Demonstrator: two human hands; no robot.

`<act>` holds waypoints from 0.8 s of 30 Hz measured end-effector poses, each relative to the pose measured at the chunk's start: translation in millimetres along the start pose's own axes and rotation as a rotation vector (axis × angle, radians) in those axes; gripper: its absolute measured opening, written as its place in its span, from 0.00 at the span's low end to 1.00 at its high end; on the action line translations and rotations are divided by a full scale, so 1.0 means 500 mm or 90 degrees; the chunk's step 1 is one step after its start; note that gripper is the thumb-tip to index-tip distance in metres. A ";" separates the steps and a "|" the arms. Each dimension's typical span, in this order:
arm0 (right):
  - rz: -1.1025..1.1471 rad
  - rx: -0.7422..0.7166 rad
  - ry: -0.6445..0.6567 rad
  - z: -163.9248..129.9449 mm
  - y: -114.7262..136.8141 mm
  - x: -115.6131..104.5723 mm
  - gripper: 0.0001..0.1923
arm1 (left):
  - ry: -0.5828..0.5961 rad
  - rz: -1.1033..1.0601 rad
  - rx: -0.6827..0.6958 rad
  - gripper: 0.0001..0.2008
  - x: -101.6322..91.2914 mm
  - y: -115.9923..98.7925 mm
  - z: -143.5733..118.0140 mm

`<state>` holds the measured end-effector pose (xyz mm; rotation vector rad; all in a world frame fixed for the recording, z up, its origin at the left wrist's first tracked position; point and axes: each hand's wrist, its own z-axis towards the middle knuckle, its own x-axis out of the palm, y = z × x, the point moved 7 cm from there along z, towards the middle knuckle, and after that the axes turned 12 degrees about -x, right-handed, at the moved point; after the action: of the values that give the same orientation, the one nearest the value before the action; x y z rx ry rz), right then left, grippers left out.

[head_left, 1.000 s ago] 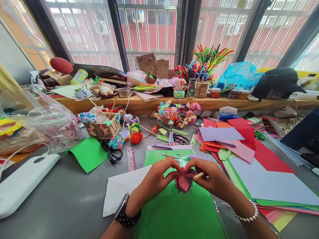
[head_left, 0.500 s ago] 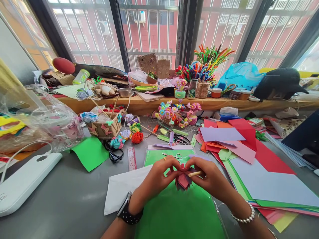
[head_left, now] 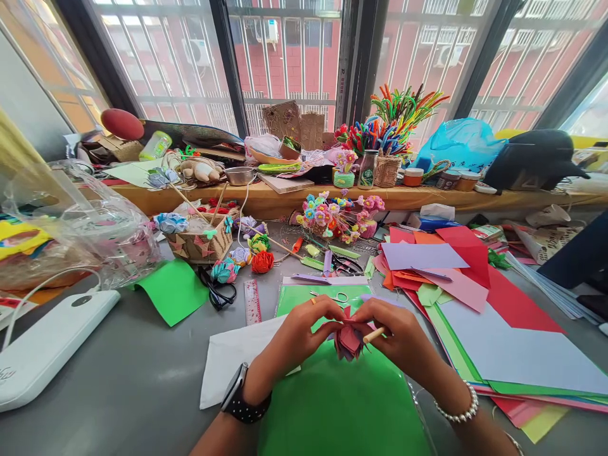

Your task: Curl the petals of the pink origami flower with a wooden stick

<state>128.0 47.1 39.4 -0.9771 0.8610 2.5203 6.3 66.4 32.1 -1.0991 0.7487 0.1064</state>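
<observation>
Between my two hands is a paper flower (head_left: 349, 342) with layered pink and purplish petals. My left hand (head_left: 311, 326) pinches its upper petals from the left, thumb and forefinger closed. From the other side my right hand (head_left: 392, 326) pinches the petals too, and a thin wooden stick (head_left: 373, 335) pokes out between its fingers. Both hands hover over a green sheet in a clear sleeve (head_left: 342, 405). Just behind the fingers lie small scissors (head_left: 339, 296). Some of the flower's far side is hidden by my fingers.
Coloured paper sheets (head_left: 522, 354) are piled on the right. A white folded paper (head_left: 237, 361), a ruler (head_left: 253, 303), green paper (head_left: 173, 291) and a white power bank (head_left: 57, 348) lie left. Finished paper flowers (head_left: 262, 261) and a cardboard basket (head_left: 199, 244) stand behind.
Both hands have shifted slightly around the flower, and its pink petals show a little more between the fingers. The grip stays on the petals.
</observation>
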 end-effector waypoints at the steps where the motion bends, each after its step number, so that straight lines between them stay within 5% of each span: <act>1: -0.004 -0.005 0.001 0.000 0.001 0.000 0.06 | -0.002 0.001 -0.001 0.04 -0.001 0.000 0.000; 24: 0.073 -0.002 -0.022 -0.002 -0.010 -0.003 0.06 | -0.034 -0.015 -0.024 0.03 0.003 0.005 0.001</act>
<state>132.0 50.4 37.7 -0.9059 0.9287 2.6269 6.6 67.6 29.3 -1.1364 0.6890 0.1300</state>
